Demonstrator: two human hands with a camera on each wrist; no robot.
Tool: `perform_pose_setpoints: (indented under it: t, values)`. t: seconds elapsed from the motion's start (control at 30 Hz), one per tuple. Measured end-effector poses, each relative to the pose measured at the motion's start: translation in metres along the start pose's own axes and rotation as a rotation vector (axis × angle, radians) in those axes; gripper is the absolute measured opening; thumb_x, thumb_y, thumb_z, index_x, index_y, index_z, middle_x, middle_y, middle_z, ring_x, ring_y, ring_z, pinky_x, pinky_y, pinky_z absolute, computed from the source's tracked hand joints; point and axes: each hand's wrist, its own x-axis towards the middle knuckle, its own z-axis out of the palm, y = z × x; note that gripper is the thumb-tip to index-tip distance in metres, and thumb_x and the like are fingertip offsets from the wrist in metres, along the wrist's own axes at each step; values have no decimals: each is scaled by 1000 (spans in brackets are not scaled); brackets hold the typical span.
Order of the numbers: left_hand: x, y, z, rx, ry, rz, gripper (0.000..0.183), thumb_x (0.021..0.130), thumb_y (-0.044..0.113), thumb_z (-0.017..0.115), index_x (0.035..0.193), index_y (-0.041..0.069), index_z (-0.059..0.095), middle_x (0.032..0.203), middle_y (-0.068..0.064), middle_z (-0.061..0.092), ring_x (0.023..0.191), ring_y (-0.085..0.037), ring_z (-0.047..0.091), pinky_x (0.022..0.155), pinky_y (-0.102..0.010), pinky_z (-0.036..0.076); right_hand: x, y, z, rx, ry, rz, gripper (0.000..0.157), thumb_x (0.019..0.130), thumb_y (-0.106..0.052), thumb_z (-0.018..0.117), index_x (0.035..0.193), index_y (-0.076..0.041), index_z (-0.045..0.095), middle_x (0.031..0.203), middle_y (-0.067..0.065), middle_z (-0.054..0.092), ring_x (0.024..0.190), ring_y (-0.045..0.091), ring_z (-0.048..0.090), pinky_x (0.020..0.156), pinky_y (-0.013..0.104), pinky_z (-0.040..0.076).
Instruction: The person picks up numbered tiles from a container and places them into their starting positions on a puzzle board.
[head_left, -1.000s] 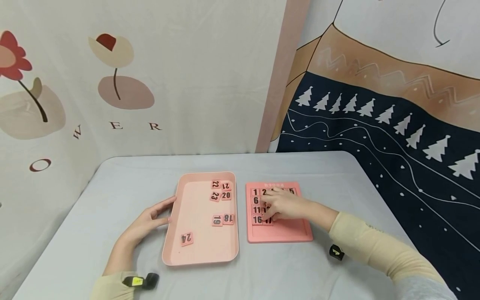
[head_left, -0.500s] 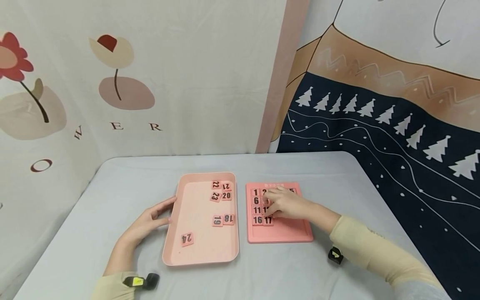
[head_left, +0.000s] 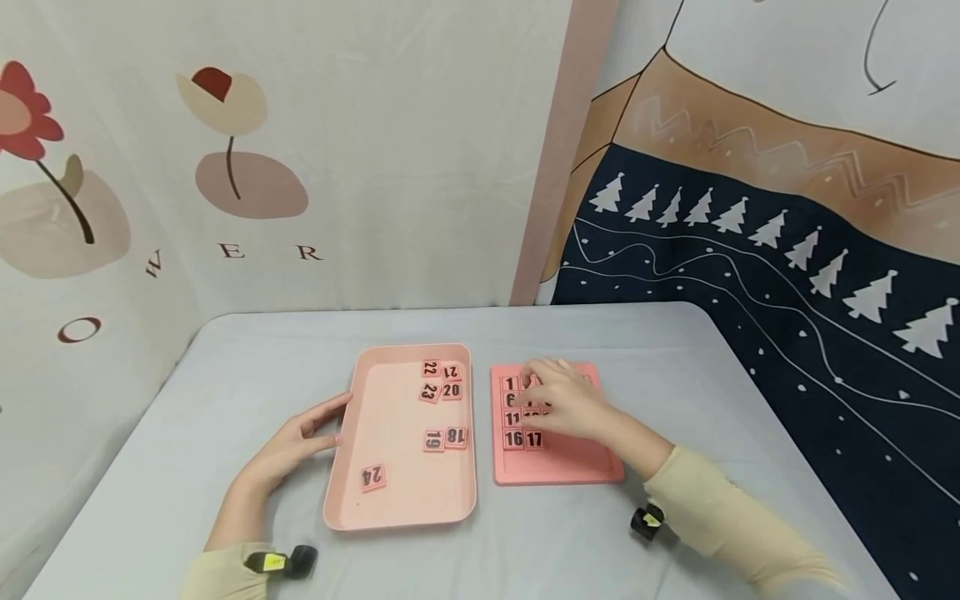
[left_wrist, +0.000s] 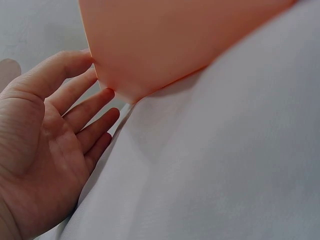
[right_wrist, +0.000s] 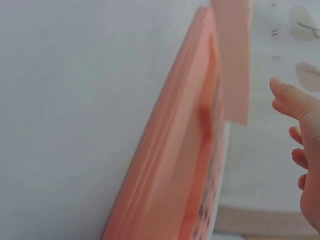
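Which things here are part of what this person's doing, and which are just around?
In use:
pink board, right hand over it
tray, left hand touching it
number tiles, on board and in tray

Just around:
flower-print backdrop
tree-print cloth
wrist cameras

This was a corner screened by fabric: a cream cloth hanging printed with flowers and letters point(head_left: 405, 158), and a navy, tan and white cloth hanging with white trees point(head_left: 675, 262), behind a pale, cloth-covered table point(head_left: 255, 358). Home or studio could not be told.
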Motion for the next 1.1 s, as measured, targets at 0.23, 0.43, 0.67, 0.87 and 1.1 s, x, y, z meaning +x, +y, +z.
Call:
perform_pose_setpoints:
  t: [0.23, 0.43, 0.67, 0.87, 1.1]
  values:
    - [1, 0, -1, 0, 0, -4, 61, 90, 9, 66, 146, 4, 39, 149, -18, 35, 127, 4, 34, 99, -9, 26, 30, -20, 10, 42, -2, -10, 31, 73, -40, 82, 98, -24, 76, 111, 3, 53, 103, 18, 46, 86, 36, 37]
    - [2, 0, -1, 0, 1, -9, 61, 91, 9, 66, 146, 5, 40, 150, -17, 34, 128, 4, 33, 99, -8, 26, 56, -27, 20, 54, -87, -54, 32, 73, -42, 81, 100, -25, 76, 110, 2, 53, 101, 21, 47, 85, 35, 36]
    - [0, -1, -1, -4, 1, -10, 61, 90, 9, 66, 146, 6, 40, 149, -17, 35, 128, 3, 34, 99, -8, 26, 90, -36, 24, -80, -249, -187, 27, 75, -36, 80, 100, -29, 76, 116, 0, 54, 103, 15, 46, 86, 30, 36]
    - [0, -1, -1, 2, 5, -20, 61, 90, 10, 66, 146, 7, 40, 149, -16, 36, 127, 3, 34, 98, -8, 26, 108, -42, 32, -81, -413, -204, 26, 73, -33, 82, 99, -33, 76, 113, -6, 53, 104, 8, 42, 94, 33, 36]
    - [1, 1, 0, 1, 4, -18, 61, 90, 10, 66, 146, 6, 40, 150, -16, 35, 127, 3, 34, 98, -8, 26, 115, -44, 37, -43, -550, -114, 29, 68, -32, 86, 94, -38, 75, 107, -12, 50, 102, 5, 41, 89, 27, 33]
